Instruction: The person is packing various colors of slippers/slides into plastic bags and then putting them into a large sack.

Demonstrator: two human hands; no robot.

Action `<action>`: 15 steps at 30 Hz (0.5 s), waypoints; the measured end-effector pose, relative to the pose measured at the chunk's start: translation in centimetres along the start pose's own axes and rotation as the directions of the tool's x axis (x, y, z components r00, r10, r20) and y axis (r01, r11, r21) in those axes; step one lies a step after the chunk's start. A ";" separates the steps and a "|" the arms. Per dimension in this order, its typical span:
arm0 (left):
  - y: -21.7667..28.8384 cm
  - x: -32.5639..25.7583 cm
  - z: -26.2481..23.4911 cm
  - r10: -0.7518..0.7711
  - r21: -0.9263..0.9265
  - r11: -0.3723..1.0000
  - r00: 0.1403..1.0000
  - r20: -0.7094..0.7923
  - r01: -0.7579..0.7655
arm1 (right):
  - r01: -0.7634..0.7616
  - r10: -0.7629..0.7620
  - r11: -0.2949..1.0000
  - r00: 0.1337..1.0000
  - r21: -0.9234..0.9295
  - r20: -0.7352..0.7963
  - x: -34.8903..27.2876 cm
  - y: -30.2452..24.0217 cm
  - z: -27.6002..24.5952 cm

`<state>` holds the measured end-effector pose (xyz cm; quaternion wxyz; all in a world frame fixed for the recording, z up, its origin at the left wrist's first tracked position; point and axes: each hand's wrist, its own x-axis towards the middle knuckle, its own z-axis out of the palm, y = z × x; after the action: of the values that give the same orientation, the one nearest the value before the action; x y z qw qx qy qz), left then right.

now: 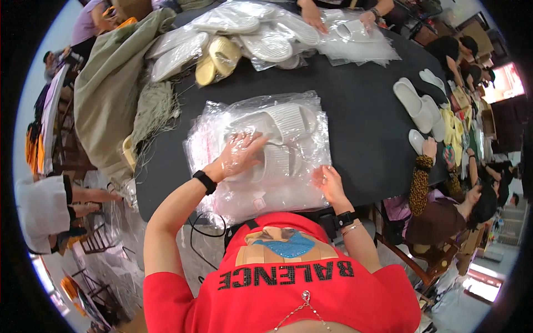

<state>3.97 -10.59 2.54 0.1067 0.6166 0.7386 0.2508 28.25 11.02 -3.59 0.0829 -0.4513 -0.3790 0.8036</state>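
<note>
A pair of white ribbed slippers [286, 123] lies in a clear plastic bag [308, 191], on top of a stack of similar bags in front of me. My left hand [242, 155] rests on the slippers, its fingers stretched out and spread. Shiny film shows across that hand, so it seems to be inside the bag. At the bag's right edge, my right hand [330, 183] has its fingers bent around the film, pinching it. Part of the slippers is hidden beneath my left hand.
Bagged white slippers [269, 45] are heaped at the table's far side, with a yellow pair [218, 60] beside them. Another person's hands [338, 21] handle a bag there. Loose white slippers [419, 108] lie on the right near a co-worker [444, 216]. Greenish cloth [114, 83] drapes the left edge.
</note>
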 end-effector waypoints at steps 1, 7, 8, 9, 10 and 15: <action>0.4 1.1 0.5 -0.051 0.054 0.997 0.999 0.007 0.051 | 0.011 -0.011 1.000 0.999 -0.004 0.030 0.0 0.2 -0.1; 0.3 3.3 3.2 -0.014 0.203 0.979 1.000 -0.008 0.016 | 0.096 -0.109 0.986 0.990 -0.138 -0.089 -1.8 -0.4 0.5; -0.2 2.6 2.9 -0.072 0.190 0.979 0.997 -0.003 0.072 | 0.095 -0.108 0.987 0.990 -0.133 -0.092 -2.2 -0.5 0.2; -0.7 1.7 2.8 -0.130 0.177 0.976 0.992 0.007 0.126 | 0.099 -0.111 0.988 0.989 -0.118 -0.097 -2.6 -0.5 -0.2; -1.4 0.5 2.9 -0.130 0.179 0.976 0.991 0.013 0.126 | 0.101 -0.112 0.989 0.989 -0.105 -0.100 -2.9 -0.4 -0.4; -3.9 -5.1 1.0 -0.145 0.288 0.942 0.983 -0.115 0.173 | 0.091 -0.105 0.991 0.985 -0.101 -0.139 -2.2 0.1 -0.7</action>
<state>2.22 -15.67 -1.04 -0.0012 0.5516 0.8194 0.1558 30.13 10.27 -2.43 0.1279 -0.4923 -0.4312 0.7452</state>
